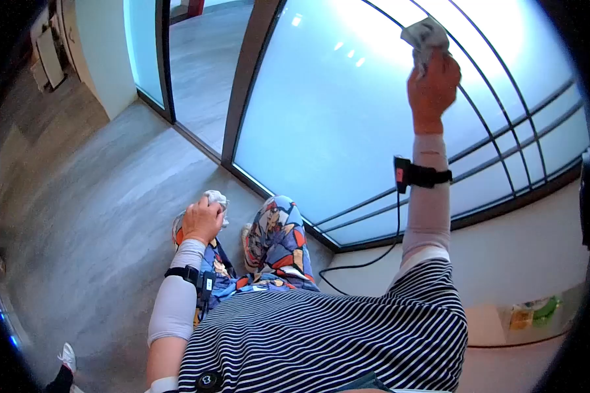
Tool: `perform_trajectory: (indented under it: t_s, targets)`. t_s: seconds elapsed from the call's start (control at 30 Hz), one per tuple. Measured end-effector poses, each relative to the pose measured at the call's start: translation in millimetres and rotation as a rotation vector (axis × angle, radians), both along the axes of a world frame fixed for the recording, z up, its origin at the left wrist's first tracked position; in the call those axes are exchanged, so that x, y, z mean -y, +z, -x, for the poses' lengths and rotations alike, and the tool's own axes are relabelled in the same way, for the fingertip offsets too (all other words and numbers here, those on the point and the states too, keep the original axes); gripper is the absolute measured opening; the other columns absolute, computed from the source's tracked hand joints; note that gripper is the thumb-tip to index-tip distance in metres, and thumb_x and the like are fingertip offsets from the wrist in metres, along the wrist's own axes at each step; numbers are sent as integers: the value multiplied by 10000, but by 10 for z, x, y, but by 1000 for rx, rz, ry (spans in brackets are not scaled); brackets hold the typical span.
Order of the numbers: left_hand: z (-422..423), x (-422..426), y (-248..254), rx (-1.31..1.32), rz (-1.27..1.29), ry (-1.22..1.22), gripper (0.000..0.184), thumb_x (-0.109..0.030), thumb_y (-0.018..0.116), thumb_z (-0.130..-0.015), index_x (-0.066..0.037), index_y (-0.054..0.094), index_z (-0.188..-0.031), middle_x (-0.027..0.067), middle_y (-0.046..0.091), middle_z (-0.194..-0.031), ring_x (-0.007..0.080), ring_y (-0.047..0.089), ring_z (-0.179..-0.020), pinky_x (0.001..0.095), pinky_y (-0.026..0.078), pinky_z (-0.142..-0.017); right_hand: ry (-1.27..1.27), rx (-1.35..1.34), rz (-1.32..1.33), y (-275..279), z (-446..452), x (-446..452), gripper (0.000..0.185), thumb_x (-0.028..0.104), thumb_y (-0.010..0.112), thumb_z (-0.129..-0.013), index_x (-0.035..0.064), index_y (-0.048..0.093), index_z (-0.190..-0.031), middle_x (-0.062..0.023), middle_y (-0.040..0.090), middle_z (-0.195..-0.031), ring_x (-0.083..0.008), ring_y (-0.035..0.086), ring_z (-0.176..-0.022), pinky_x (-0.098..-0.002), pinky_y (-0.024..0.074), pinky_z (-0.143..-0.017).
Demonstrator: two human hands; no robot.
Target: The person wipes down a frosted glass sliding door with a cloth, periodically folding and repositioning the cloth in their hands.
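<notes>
My right hand [434, 88] is raised at the upper right, its fingers closed on a greyish-white cloth [427, 34]. The cloth lies against a frosted glass panel [328, 111] crossed by dark bars, or very close to it. Lower down, in front of my legs, my left hand [202, 221] grips a crumpled white cloth [216, 198]. Part of that cloth is hidden by the fingers. Both forearms wear pale sleeves and black straps with small devices, and a black cable hangs from the right one.
Left of the glass panel is a dark-framed doorway [203, 72] onto a grey floor [92, 216]. A white wall [544, 236] runs below the panel, with a ledge holding a green and yellow item [537, 312]. Another person's shoe [67, 357] shows at lower left.
</notes>
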State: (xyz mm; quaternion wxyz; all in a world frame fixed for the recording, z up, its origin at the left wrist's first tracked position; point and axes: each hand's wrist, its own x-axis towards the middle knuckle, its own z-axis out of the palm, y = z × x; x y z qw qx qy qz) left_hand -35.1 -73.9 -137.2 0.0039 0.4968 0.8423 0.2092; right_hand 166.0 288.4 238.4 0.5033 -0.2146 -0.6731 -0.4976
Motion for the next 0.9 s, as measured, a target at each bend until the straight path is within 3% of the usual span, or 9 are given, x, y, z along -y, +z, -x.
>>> perform_trajectory:
  t_s: [0.17, 0.3, 0.43, 0.57, 0.63, 0.67, 0.73, 0.87, 0.9]
  targets:
    - [0, 7, 22, -7, -1, -2, 156, -304, 689, -809, -155, 675, -852, 105, 613, -990, 314, 625, -847, 447, 496, -747, 67, 120, -36, -362, 833, -39, 482, 211, 737, -773, 92, 560, -1205, -120, 581, -1106, -276, 585, -967, -383, 519, -659]
    - [-38, 20, 138, 48, 34, 14, 158, -302, 686, -806, -151, 677, -851, 107, 613, -998, 316, 625, -848, 451, 492, -746, 120, 315, 161, -1078, 1317, 16, 454, 211, 657, -813, 82, 551, -1235, -105, 567, -1138, -280, 576, -1005, -417, 487, -731]
    - [-10, 1, 57, 27, -7, -4, 160, -299, 679, -807, -146, 679, -852, 111, 612, -1007, 324, 623, -844, 455, 491, -738, 173, 536, 240, -1908, 1396, 46, 380, 164, 646, -809, 98, 584, -1178, -70, 581, -1128, -217, 585, -1004, -371, 480, -753]
    - [-35, -1, 219, 12, -13, -2, 140, -284, 664, -817, -154, 684, -864, 109, 615, -1019, 326, 632, -850, 454, 511, -732, 222, 747, 440, -2676, 1025, 27, 414, 150, 643, -815, 87, 557, -1216, -77, 566, -1192, -222, 562, -1115, -372, 474, -832]
    - [-55, 13, 309, 75, 112, 10, 148, -276, 630, -838, -169, 697, -914, 111, 618, -1040, 327, 645, -870, 450, 531, -745, 263, 752, 498, -3027, 623, -30, 437, 134, 656, -817, 85, 551, -1238, -73, 565, -1232, -227, 561, -1142, -368, 479, -858]
    - [-44, 5, 279, 61, 101, -16, 165, -283, 613, -852, -176, 700, -942, 116, 617, -1050, 325, 649, -880, 449, 537, -750, 290, 784, 519, -3177, 362, -92, 441, 153, 638, -857, 97, 507, -1275, -70, 551, -1226, -226, 544, -1159, -370, 445, -941]
    - [-21, 31, 309, 82, 88, -28, 195, -310, 591, -873, -173, 705, -955, 123, 617, -1051, 326, 645, -909, 461, 526, -787, 483, 650, 746, -3286, -75, -48, 402, 100, 653, -841, 98, 567, -1235, -90, 616, -1157, -269, 610, -1078, -425, 495, -911]
    - [11, 38, 290, 77, 35, -5, 213, -335, 580, -881, -174, 701, -950, 129, 619, -1029, 341, 644, -894, 467, 516, -799, 251, 668, 765, -3083, -978, 188, 326, 133, 675, -869, 88, 598, -1182, -113, 633, -1194, -289, 608, -1079, -422, 507, -891]
    - [28, 43, 287, 60, 24, 5, 209, -337, 581, -881, -179, 700, -948, 130, 618, -1024, 344, 644, -878, 462, 518, -794, 217, 698, 774, -3075, -1190, 79, 377, 130, 676, -862, 95, 587, -1226, -105, 596, -1256, -280, 571, -1138, -418, 478, -939]
